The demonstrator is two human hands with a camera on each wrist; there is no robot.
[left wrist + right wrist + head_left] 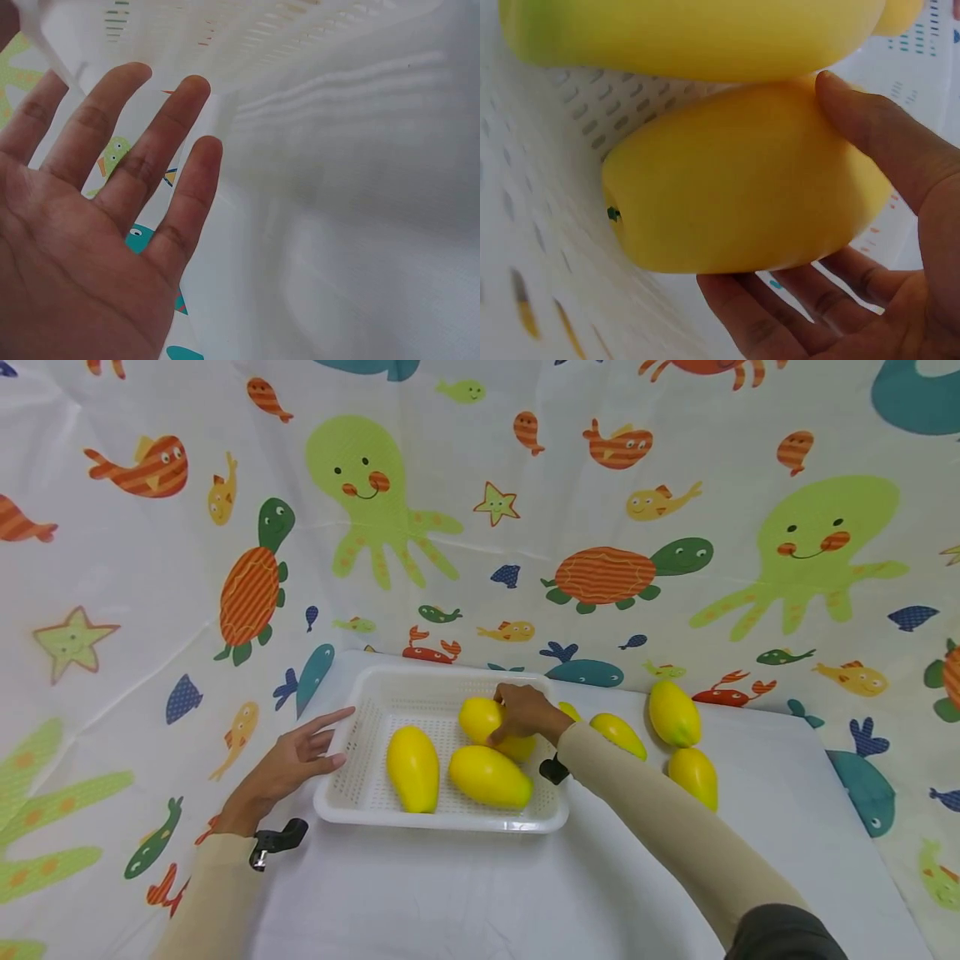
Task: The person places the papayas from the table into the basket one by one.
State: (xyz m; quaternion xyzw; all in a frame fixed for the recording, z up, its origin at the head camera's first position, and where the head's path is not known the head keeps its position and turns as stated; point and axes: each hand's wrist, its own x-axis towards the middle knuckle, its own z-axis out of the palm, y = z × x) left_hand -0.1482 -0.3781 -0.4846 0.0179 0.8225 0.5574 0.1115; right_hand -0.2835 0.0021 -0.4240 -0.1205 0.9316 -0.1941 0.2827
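A white perforated plastic basket (375,710) holds three yellow mangoes. My right hand (525,710) reaches in at the right and grips the far mango (480,720); in the right wrist view the thumb lies on one side of this mango (742,180) and the fingers on the other. Just nearer lies a second mango (491,777), green at its tip. The third mango (412,768) stands lengthwise at the left. My left hand (296,760) is spread by the basket's left rim; in the left wrist view its straight fingers (191,202) hold nothing.
Right of the basket, several more yellow mangoes lie on the white table (450,893), among them one mango (673,714) at the back and another mango (693,777) nearer. Behind rises a sheet (465,468) printed with sea animals.
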